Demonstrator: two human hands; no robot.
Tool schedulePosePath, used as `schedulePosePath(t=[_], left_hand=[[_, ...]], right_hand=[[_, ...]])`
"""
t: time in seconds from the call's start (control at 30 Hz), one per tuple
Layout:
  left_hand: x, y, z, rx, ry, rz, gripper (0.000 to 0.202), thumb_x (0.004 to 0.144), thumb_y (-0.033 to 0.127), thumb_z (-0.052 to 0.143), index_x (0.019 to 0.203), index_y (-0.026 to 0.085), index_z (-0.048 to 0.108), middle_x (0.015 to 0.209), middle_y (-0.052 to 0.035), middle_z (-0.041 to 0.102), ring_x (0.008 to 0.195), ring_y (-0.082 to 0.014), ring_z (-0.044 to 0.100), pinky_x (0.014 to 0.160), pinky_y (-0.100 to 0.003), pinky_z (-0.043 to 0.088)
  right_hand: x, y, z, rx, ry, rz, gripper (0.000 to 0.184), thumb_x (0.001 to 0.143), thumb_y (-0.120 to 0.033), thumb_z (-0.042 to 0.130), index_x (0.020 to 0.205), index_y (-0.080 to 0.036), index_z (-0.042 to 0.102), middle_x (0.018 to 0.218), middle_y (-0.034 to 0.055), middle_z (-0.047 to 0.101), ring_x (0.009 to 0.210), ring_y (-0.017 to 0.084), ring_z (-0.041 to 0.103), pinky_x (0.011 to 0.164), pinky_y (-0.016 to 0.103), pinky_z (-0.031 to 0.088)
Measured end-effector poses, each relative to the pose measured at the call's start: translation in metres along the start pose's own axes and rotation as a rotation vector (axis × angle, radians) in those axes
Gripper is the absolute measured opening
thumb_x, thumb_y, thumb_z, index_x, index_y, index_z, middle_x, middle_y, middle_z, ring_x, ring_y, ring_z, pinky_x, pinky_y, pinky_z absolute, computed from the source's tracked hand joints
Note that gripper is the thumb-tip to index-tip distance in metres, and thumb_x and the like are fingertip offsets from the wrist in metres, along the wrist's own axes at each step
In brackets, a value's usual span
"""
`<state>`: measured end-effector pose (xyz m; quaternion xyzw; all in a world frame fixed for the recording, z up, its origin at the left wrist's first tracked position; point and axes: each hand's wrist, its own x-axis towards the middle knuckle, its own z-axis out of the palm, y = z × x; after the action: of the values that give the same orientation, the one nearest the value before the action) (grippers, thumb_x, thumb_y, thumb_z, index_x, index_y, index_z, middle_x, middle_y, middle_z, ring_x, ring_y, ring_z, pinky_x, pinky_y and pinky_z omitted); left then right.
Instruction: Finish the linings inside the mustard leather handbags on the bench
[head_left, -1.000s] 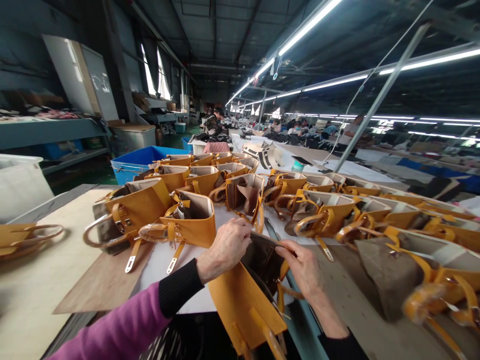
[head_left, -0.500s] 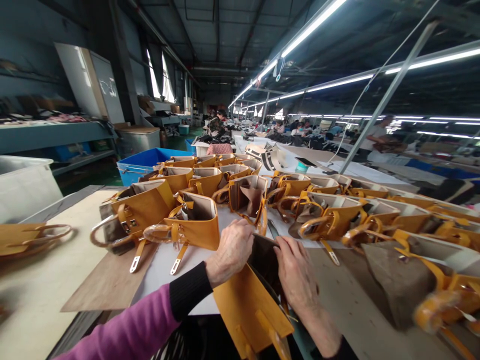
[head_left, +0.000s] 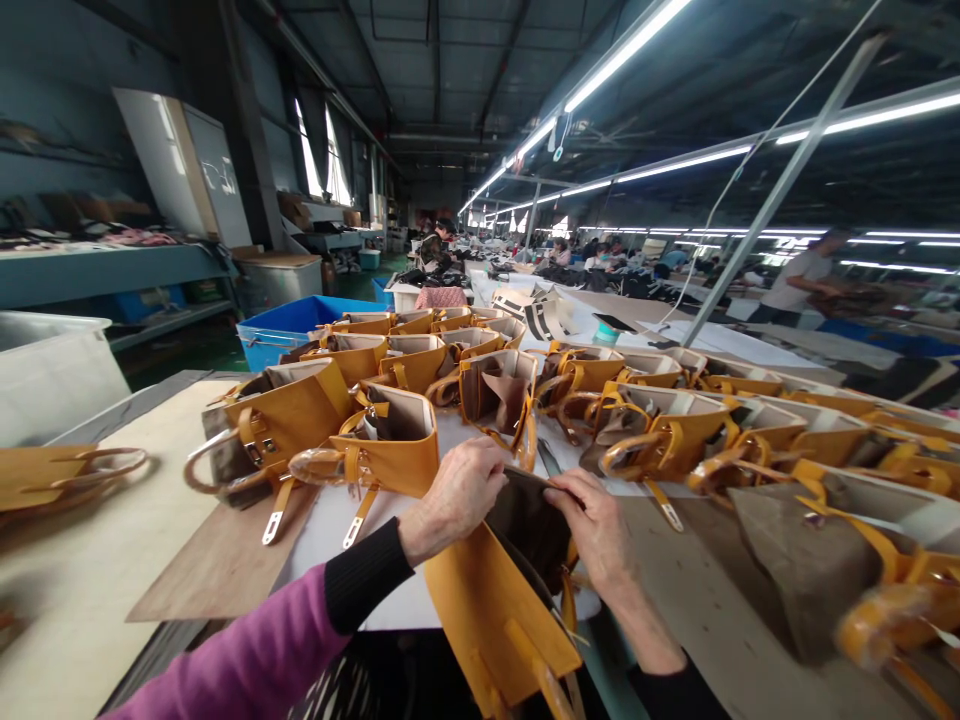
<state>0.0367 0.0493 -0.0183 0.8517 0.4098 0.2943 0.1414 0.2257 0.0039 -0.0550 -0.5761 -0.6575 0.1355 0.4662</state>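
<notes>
A mustard-yellow handbag [head_left: 491,610] with a dark brown lining stands tilted at the table's near edge, its open mouth up. My left hand [head_left: 457,495] is closed on the left rim of that mouth, fingers tucked over the edge. My right hand [head_left: 596,525] pinches the right side of the rim, thumb and fingers pressed on the brown lining [head_left: 529,520]. Both sleeves are black at the cuff, and the left arm is purple above it.
Several more yellow handbags [head_left: 390,445] crowd the table [head_left: 82,560] ahead and to the right. One bag lies flat at far left [head_left: 60,475]. A blue bin [head_left: 289,325] and a white bin [head_left: 52,370] stand left. Other people work at tables far back.
Both hands have stayed on the bag's rim. The right hand shifted slightly along the rim, and the view drifted a little.
</notes>
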Motion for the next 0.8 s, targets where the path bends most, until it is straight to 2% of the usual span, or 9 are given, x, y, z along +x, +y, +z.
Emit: schedulePosePath(t=[0.13, 0.17, 0.27, 0.33, 0.43, 0.5, 0.7, 0.8], left_hand=[[0.000, -0.007, -0.010, -0.087, -0.056, -0.072, 0.010, 0.067, 0.007, 0.050, 0.066, 0.017, 0.049, 0.067, 0.0015, 0.052, 0.064, -0.0120, 0.047, 0.060, -0.022, 0.035], [0.000, -0.011, -0.013, -0.112, -0.061, -0.088, 0.013, 0.065, 0.006, 0.049, 0.072, 0.017, 0.051, 0.069, 0.0019, 0.053, 0.065, -0.0123, 0.048, 0.061, -0.022, 0.035], [0.002, -0.024, -0.020, -0.288, -0.112, -0.071, 0.042, 0.061, 0.003, 0.048, 0.100, 0.018, 0.051, 0.079, 0.0027, 0.058, 0.074, -0.0129, 0.053, 0.070, -0.022, 0.040], [0.004, -0.031, -0.025, -0.443, -0.197, -0.071, 0.050, 0.059, 0.001, 0.048, 0.107, 0.018, 0.049, 0.085, 0.0025, 0.060, 0.079, -0.0126, 0.055, 0.073, -0.021, 0.040], [0.006, -0.036, -0.033, -0.524, -0.339, -0.105, 0.036, 0.059, 0.002, 0.051, 0.093, 0.015, 0.058, 0.078, 0.0035, 0.058, 0.075, -0.0120, 0.053, 0.068, -0.020, 0.039], [0.008, -0.036, -0.036, -0.508, -0.377, -0.099, 0.025, 0.062, 0.005, 0.053, 0.084, 0.014, 0.061, 0.070, 0.0046, 0.054, 0.070, -0.0113, 0.050, 0.065, -0.020, 0.038], [0.015, -0.037, -0.031, -0.407, -0.327, -0.029, 0.014, 0.068, 0.014, 0.055, 0.078, 0.014, 0.065, 0.064, 0.0045, 0.050, 0.065, -0.0106, 0.045, 0.061, -0.020, 0.033], [0.018, -0.039, -0.024, -0.379, -0.285, -0.048, 0.010, 0.068, 0.016, 0.056, 0.071, 0.013, 0.065, 0.060, 0.0043, 0.047, 0.063, -0.0104, 0.043, 0.058, -0.020, 0.031]], right_hand=[[0.003, -0.001, -0.002, 0.034, -0.015, 0.031, 0.017, 0.080, -0.035, 0.056, 0.073, -0.022, 0.065, 0.076, 0.0020, 0.060, 0.079, 0.020, 0.055, 0.073, 0.032, 0.043], [0.004, -0.001, -0.003, 0.042, -0.033, 0.046, 0.018, 0.080, -0.035, 0.055, 0.072, -0.022, 0.064, 0.075, 0.0018, 0.060, 0.079, 0.020, 0.056, 0.072, 0.031, 0.043], [0.005, -0.001, -0.008, 0.062, -0.081, 0.084, 0.018, 0.079, -0.035, 0.056, 0.070, -0.022, 0.064, 0.074, 0.0009, 0.059, 0.077, 0.019, 0.056, 0.069, 0.029, 0.043], [0.005, 0.000, -0.011, 0.064, -0.098, 0.098, 0.017, 0.078, -0.035, 0.057, 0.070, -0.022, 0.065, 0.074, -0.0004, 0.058, 0.075, 0.017, 0.056, 0.069, 0.028, 0.042], [0.006, 0.002, -0.014, 0.051, -0.108, 0.119, 0.016, 0.077, -0.036, 0.058, 0.069, -0.023, 0.064, 0.074, -0.0020, 0.057, 0.074, 0.016, 0.056, 0.068, 0.026, 0.041], [0.008, 0.002, -0.015, 0.035, -0.115, 0.134, 0.017, 0.076, -0.037, 0.059, 0.068, -0.023, 0.064, 0.074, -0.0019, 0.057, 0.075, 0.017, 0.056, 0.067, 0.025, 0.040], [0.017, 0.000, -0.015, -0.042, -0.137, 0.114, 0.020, 0.078, -0.039, 0.055, 0.071, -0.024, 0.065, 0.076, -0.0004, 0.060, 0.078, 0.019, 0.056, 0.068, 0.026, 0.040], [0.019, 0.000, -0.015, -0.104, -0.133, 0.068, 0.022, 0.081, -0.040, 0.053, 0.071, -0.023, 0.063, 0.076, 0.0007, 0.061, 0.078, 0.019, 0.056, 0.071, 0.028, 0.041]])
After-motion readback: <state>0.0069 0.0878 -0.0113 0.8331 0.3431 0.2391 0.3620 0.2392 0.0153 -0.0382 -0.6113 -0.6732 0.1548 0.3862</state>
